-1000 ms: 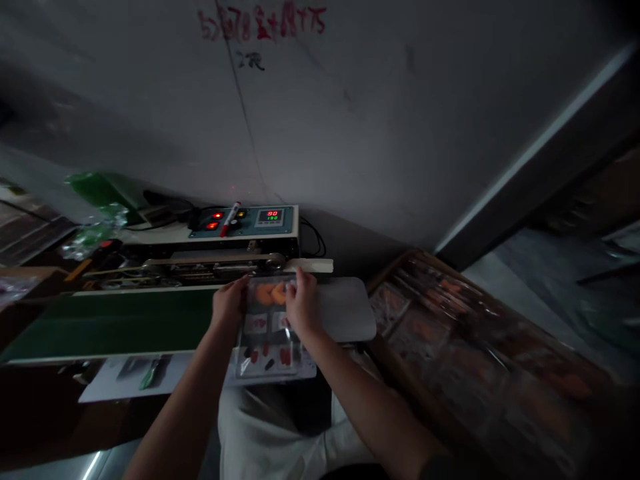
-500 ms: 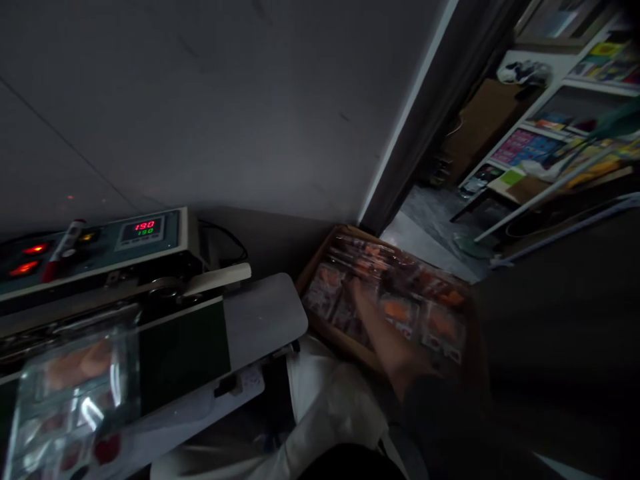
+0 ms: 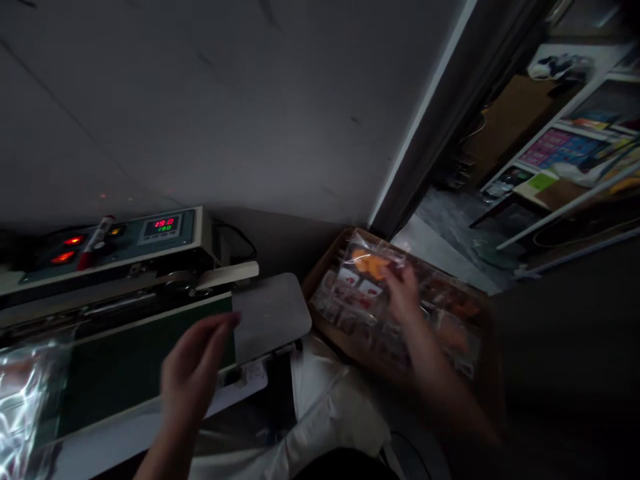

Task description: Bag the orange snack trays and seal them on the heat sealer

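My right hand [image 3: 404, 290] grips a clear plastic packet [image 3: 363, 277] by its right side, tilted above an open cardboard box [image 3: 345, 339]. Orange pieces show at the packet's top, with small white cards printed in red below. Several similar packets [image 3: 453, 333] fill the box. Over the green belt [image 3: 125, 373] of a band sealing machine hovers my left hand [image 3: 193, 367]. Its thumb and fingertips come together, slightly blurred, with nothing visible in them. Another clear packet [image 3: 33, 393], glaring with reflections, lies on the belt at the left edge, partly out of view.
The machine's control panel [image 3: 165, 227] has lit red switches and a digital display; a red-and-white marker [image 3: 96, 243] rests on it. A grey metal plate [image 3: 273, 310] extends the belt toward the box. Behind stands a grey wall [image 3: 275, 120]; shelves [image 3: 560, 143] show through the doorway.
My right hand has lifted a packet from among those in the box. My left hand has come into view over the belt. The packet on the belt has shifted left.
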### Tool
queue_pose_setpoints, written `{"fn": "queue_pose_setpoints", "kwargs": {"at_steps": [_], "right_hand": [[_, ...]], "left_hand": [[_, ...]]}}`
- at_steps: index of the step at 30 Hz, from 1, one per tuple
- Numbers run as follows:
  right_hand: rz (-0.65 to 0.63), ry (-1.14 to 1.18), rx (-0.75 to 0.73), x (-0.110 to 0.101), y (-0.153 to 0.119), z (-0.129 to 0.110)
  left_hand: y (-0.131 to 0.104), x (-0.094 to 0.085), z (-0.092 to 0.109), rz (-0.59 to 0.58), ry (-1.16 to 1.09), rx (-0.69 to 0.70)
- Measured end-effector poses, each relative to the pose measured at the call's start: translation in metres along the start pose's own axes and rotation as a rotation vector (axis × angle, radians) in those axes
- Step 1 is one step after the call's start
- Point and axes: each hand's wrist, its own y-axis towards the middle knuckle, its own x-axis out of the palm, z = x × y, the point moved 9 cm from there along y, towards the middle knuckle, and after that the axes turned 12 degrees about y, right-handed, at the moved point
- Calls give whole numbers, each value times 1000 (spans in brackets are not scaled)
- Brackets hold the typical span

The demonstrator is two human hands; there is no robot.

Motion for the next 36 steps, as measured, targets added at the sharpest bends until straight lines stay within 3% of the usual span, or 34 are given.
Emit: {"fn": "queue_pose_setpoints", "kwargs": {"at_steps": [3, 6, 9, 12, 15, 19, 21, 24, 27, 30, 33, 36], "right_hand": [[-138, 119, -62, 23, -13, -73], [-418, 159, 46, 85, -46, -111], [-615, 230, 239, 144, -85, -106], [-663, 268, 324, 183, -112, -89], [-739, 195, 313, 209, -135, -83], [-829, 30, 66, 227, -152, -110], [-896, 60, 44, 236, -157, -118], [-911, 213, 326, 244, -159, -98], [-777, 370, 507, 239, -151, -72], [-770, 422, 338, 228, -149, -62], [-851, 305, 97, 220, -158, -54], [-794, 147, -117, 213, -158, -46]], "left_hand": [[10, 70, 60, -308, -221, 144], [8, 102, 93, -541, -463, 171], [4, 90, 80, -545, -511, 97], [-1, 53, 49, -422, -481, 27], [-7, 13, 29, -270, -431, 32], [-16, -25, 18, -119, -357, 32], [-20, -34, 19, -98, -342, 49], [-22, -39, 16, -51, -425, 18], [-17, -39, -2, 86, -584, -142], [-8, -24, -21, 108, -701, -281], [1, -3, -33, 21, -720, -385], [5, 8, -35, -46, -723, -440]]}}
